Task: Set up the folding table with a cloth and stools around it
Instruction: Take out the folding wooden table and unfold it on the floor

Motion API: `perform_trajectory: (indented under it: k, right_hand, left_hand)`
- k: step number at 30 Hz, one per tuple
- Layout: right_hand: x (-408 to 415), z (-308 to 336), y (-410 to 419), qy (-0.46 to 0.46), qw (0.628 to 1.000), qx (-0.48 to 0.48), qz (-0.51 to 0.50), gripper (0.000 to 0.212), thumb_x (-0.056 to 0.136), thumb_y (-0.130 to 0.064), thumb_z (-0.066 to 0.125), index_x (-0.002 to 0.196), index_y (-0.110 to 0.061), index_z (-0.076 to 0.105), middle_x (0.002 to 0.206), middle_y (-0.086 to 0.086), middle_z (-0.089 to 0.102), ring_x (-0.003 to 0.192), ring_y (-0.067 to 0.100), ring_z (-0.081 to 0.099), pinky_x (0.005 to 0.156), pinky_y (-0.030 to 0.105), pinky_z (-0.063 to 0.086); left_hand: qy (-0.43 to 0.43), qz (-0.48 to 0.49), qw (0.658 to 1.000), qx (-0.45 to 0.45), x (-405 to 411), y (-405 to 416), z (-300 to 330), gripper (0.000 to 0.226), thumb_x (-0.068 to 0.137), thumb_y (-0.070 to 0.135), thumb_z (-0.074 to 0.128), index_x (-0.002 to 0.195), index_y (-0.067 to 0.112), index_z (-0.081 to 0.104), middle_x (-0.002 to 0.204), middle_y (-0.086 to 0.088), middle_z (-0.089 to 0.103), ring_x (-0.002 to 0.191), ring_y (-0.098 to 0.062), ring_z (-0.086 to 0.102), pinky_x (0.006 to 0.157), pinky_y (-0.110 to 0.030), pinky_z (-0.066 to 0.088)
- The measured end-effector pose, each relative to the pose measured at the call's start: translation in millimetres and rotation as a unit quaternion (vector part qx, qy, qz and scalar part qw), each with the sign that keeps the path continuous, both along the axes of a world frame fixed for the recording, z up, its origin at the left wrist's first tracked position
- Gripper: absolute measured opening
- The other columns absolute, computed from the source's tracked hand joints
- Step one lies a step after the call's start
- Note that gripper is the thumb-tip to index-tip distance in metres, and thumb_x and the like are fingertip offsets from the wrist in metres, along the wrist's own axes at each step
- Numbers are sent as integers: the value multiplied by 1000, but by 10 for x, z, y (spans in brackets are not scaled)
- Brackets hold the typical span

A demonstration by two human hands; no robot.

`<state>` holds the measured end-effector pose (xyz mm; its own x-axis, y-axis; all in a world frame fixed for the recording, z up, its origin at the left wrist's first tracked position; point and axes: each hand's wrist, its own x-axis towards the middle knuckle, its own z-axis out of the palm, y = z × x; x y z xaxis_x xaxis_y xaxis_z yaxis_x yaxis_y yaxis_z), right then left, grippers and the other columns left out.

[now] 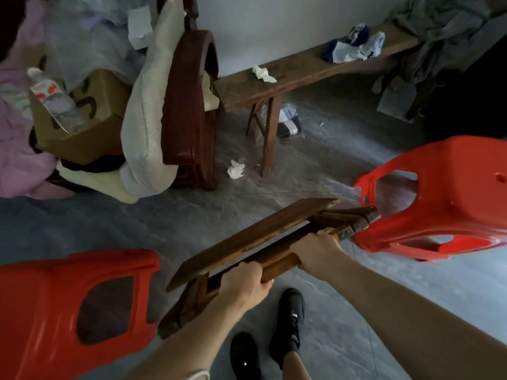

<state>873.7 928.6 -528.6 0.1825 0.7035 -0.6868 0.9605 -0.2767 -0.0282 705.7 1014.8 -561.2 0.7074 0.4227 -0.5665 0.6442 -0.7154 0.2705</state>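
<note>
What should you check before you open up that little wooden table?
1. Both hands hold the folding table: left hand and right hand grip its underside. Ok.
2. Legs unfolded: folded against the top. Not ok.
3. Floor room: red stool on the left and red stool on the right close by. Not ok.
4. Feet safely clear: cannot tell.
5. Cloth ready: cannot tell.

Two red plastic stools are in view, one at the left point(74, 305) and one at the right point(441, 198). One folding table point(247, 242) shows, held by two hands, left point(244, 283) and right point(318, 250). One long wooden bench point(301, 75), one cardboard box point(90, 122), two crumpled tissues point(263, 73) point(236, 169), two black shoes point(290, 322) point(244, 355).
</note>
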Motion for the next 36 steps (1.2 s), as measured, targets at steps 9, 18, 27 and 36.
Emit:
perform_trajectory:
  k: [9, 18, 27, 36]
  right_hand:
    - [-175, 163, -391, -62, 995, -47, -69, 28, 96, -11, 51, 122, -17, 61, 126, 6, 60, 116, 25, 56, 89, 32, 43]
    - [-274, -89, -717, -133, 916, 326, -195, 42, 73, -11, 70, 113, -9, 56, 115, 14, 50, 104, 33, 50, 98, 45, 44]
    - [-815, -558, -917, -31, 938, 257, -230, 62, 61, -18, 79, 116, -12, 50, 109, 5, 50, 96, 26, 53, 77, 38, 49]
    - [-796, -1218, -106, 15, 981, 116, -157, 70, 89, -22, 57, 150, -14, 24, 152, 4, 32, 143, 23, 25, 120, 48, 13]
  left_hand:
    - [-42, -7, 998, -45, -31, -417, 141, 31, 92, 53, 53, 83, 24, 62, 74, 8, 62, 67, -6, 57, 60, -22, 45]
    - [-45, -4, 999, -6, 20, -350, 147, 38, 95, 56, 45, 85, 23, 61, 80, 6, 66, 78, -16, 67, 61, -23, 45]
    - [-70, 6, 997, 11, 102, -61, 138, 36, 92, 55, 49, 111, 27, 63, 90, 1, 69, 86, -23, 68, 72, -34, 55]
    - [-77, -3, 997, 19, 163, 185, 69, 29, 95, 52, 48, 105, 28, 59, 81, 5, 63, 78, -19, 65, 68, -33, 53]
